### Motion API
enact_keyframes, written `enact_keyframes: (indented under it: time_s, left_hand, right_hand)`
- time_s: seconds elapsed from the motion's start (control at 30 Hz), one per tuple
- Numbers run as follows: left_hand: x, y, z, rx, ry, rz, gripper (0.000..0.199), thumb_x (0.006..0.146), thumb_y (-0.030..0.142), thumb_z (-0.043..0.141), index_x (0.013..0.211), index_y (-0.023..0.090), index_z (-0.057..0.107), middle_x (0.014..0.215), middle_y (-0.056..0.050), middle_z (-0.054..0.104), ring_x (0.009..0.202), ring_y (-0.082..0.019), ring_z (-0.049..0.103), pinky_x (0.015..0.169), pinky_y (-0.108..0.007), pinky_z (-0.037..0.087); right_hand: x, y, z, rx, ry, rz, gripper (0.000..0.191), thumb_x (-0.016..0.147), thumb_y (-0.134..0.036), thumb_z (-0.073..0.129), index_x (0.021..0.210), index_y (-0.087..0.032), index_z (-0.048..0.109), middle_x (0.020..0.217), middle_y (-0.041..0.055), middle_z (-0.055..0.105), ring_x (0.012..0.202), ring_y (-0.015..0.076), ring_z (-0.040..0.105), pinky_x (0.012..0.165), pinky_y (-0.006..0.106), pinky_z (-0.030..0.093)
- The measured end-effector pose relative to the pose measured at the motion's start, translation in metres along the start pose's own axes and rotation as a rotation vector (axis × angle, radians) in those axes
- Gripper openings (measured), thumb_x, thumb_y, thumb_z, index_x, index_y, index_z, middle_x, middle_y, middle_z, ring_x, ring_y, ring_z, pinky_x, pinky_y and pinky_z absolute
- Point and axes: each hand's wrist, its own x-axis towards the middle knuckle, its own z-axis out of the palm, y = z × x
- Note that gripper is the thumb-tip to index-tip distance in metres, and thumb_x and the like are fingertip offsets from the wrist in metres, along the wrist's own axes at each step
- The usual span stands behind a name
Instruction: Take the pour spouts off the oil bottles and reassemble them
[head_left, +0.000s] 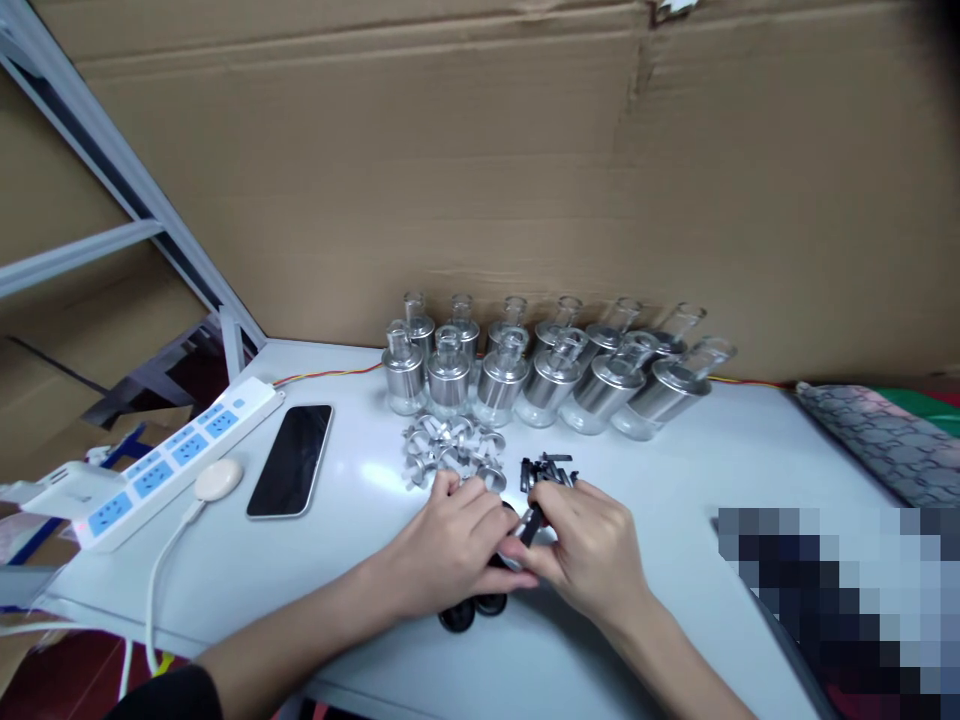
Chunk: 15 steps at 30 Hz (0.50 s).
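My left hand (469,540) is closed around a small part with a pale or shiny face, mostly hidden by the fingers. Pressed against it, my right hand (592,545) pinches a small black strip-like piece (531,522). The two hands meet over the table. Black round caps (457,615) lie below my left hand, partly covered by it. Just beyond the hands sit a pile of small silver discs with stems (454,445) and a smaller heap of black plastic pieces (551,468).
Two rows of glass bottles with metal bands (502,385) stand along the cardboard wall (450,180). On the left of the table (360,560) lie a phone (291,460), a white power strip (180,460) and a round white charger (218,480). Patterned material (855,430) lies at right.
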Motion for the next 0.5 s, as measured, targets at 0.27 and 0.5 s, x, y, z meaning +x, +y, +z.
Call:
enact_keyframes:
  time_s: [0.27, 0.5]
  left_hand:
    - [-0.0048, -0.001, -0.006, -0.158, -0.053, -0.032, 0.039, 0.093, 0.051, 0.039, 0.082, 0.015, 0.049, 0.071, -0.001, 0.056, 0.069, -0.015, 0.046, 0.068, -0.028, 0.025]
    - [-0.0045, -0.0018, -0.0082, -0.133, -0.025, -0.012, 0.039, 0.095, 0.048, 0.037, 0.079, 0.015, 0.049, 0.069, 0.0, 0.055, 0.067, -0.014, 0.045, 0.068, -0.027, 0.025]
  right_hand:
    - [-0.0015, -0.0043, 0.0004, -0.021, -0.041, -0.013, 0.056, 0.097, -0.053, 0.021, 0.055, -0.02, 0.04, 0.042, -0.0029, 0.045, 0.039, 0.0103, 0.038, 0.05, 0.026, 0.027]
    - [0.0003, -0.0053, 0.0021, -0.001, -0.076, -0.02, 0.059, 0.096, -0.055, 0.019, 0.055, -0.02, 0.041, 0.042, -0.003, 0.046, 0.038, 0.0099, 0.041, 0.049, 0.025, 0.028]
